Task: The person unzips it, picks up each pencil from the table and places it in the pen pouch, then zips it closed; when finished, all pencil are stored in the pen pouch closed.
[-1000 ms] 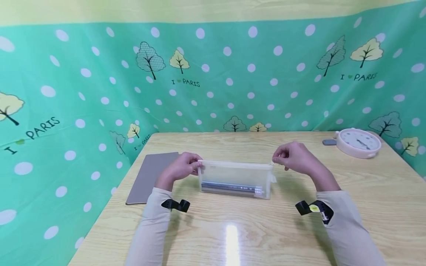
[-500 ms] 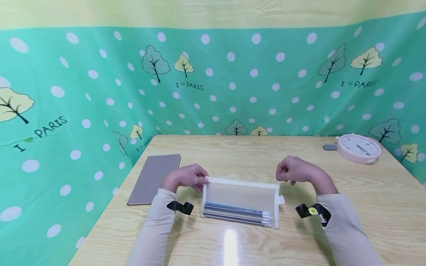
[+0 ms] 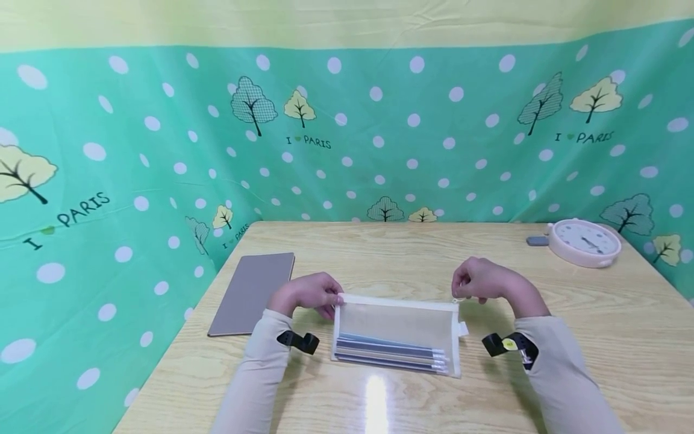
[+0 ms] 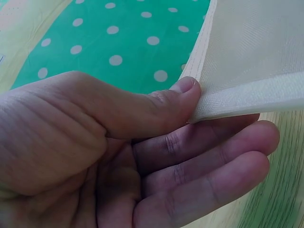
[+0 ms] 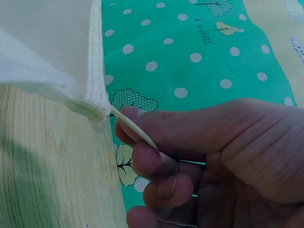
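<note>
A translucent whitish mesh pencil case (image 3: pixel 398 319) with a pale top band is stretched between my two hands. Several pencils (image 3: pixel 387 352) lie side by side along its bottom, seen through the mesh. My left hand (image 3: pixel 309 292) pinches the top left corner of the case. In the left wrist view the thumb presses on that corner, with the other fingers behind and below it. At the top right corner my right hand (image 3: pixel 485 280) pinches a thin pale pull cord (image 5: pixel 135 128) between thumb and fingers. A small white tag (image 3: pixel 463 328) sticks out from the right side.
A grey notebook (image 3: pixel 252 292) lies on the wooden table (image 3: pixel 412 253) left of the case. At the back right are a round pink-white clock (image 3: pixel 584 243) and a small grey object (image 3: pixel 537 241) touching or beside it. A green dotted curtain (image 3: pixel 412 138) hangs behind.
Both hands have brought the pencil case lower and nearer to me, slightly right, and its mesh face shows more fully. The grips look the same. Over the last half second it barely moves.
</note>
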Motion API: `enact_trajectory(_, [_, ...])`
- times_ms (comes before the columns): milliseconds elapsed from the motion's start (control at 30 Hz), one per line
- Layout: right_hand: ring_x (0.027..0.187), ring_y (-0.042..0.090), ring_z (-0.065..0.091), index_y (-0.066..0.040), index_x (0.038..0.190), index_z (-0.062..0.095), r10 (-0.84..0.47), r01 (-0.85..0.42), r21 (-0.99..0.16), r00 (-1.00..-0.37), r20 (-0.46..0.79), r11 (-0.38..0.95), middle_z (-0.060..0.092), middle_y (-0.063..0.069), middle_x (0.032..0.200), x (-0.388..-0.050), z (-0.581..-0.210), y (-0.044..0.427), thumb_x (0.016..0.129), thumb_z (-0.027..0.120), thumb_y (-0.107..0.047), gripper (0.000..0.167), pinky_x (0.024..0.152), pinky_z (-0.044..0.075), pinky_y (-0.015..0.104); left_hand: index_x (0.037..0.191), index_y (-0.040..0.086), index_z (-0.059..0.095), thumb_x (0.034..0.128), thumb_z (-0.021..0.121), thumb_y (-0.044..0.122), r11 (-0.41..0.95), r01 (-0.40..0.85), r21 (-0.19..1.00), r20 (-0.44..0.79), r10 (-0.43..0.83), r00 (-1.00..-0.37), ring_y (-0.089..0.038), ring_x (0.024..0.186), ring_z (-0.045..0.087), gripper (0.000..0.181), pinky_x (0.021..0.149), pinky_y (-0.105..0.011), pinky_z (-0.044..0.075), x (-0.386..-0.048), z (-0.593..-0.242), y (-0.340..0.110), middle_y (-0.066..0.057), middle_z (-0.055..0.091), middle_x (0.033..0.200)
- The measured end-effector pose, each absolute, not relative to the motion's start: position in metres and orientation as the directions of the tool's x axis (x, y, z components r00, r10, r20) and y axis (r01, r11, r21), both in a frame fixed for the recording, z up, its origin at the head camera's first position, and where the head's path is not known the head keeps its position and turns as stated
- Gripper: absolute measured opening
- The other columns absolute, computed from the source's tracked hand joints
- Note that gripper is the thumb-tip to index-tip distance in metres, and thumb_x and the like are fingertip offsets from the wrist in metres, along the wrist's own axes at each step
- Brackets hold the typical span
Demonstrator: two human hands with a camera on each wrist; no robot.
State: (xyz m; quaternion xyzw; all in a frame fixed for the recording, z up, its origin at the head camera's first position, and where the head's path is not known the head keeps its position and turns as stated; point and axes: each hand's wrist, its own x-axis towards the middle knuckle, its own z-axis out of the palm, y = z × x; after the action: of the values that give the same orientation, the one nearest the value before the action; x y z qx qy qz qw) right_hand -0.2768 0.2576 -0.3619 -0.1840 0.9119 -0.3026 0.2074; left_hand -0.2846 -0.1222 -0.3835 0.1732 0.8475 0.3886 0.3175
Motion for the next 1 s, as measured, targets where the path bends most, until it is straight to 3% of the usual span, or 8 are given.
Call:
enact_trajectory(400, [0.069, 0.015, 0.054, -0.005, 0.089, 0.072, -0.442, -0.194, -0.618, -0.853, -0.277, 0.762, 0.062, 0.001, 0.080, -0.276, -0.367, 0.259, 0.093, 0.071, -0.008, 0.005, 0.057, 0.053, 0.031, 0.098, -0.007, 0.069, 0.1024, 0.058, 0.000, 0.666, 0.041, 0.745, -0.423, 0.518, -0.744, -0.025, 0.077, 0.075, 0.014, 0.074, -0.036, 0.065, -0.287, -0.389, -0.118, -0.010, 0.070, 0.085])
enact_trajectory(733, [0.063, 0.014, 0.052, -0.006, 0.088, 0.072, -0.438, -0.215, -0.594, -0.860, -0.261, 0.775, 0.061, 0.001, 0.077, -0.278, -0.369, 0.261, 0.093, 0.071, -0.009, 0.006, 0.053, 0.048, 0.028, 0.104, -0.009, 0.069, 0.1023, 0.058, 0.002, 0.676, 0.035, 0.736, -0.435, 0.512, -0.741, -0.023, 0.076, 0.074, 0.015, 0.075, -0.036, 0.065, -0.287, -0.391, -0.115, -0.015, 0.072, 0.088])
enact_trajectory(867, [0.061, 0.014, 0.054, -0.005, 0.096, 0.072, -0.418, -0.245, -0.536, -0.879, -0.229, 0.808, 0.065, 0.004, 0.081, -0.278, -0.369, 0.260, 0.095, 0.070, -0.015, 0.011, 0.053, 0.049, 0.030, 0.112, -0.005, 0.070, 0.1019, 0.061, 0.007, 0.760, 0.086, 0.644, -0.406, 0.435, -0.804, -0.024, 0.078, 0.073, 0.019, 0.074, -0.036, 0.064, -0.284, -0.386, -0.111, -0.012, 0.072, 0.092])
enact_trajectory(1000, [0.076, 0.024, 0.067, 0.003, 0.114, 0.070, -0.374, -0.308, -0.465, -0.926, -0.053, 0.830, 0.072, 0.015, 0.093, -0.276, -0.362, 0.256, 0.099, 0.067, -0.022, 0.030, 0.065, 0.058, 0.042, 0.122, -0.001, 0.071, 0.1015, 0.063, 0.017, 0.859, 0.222, 0.462, -0.224, 0.355, -0.908, -0.029, 0.099, 0.072, 0.028, 0.089, -0.042, 0.060, -0.280, -0.373, -0.106, -0.014, 0.074, 0.110])
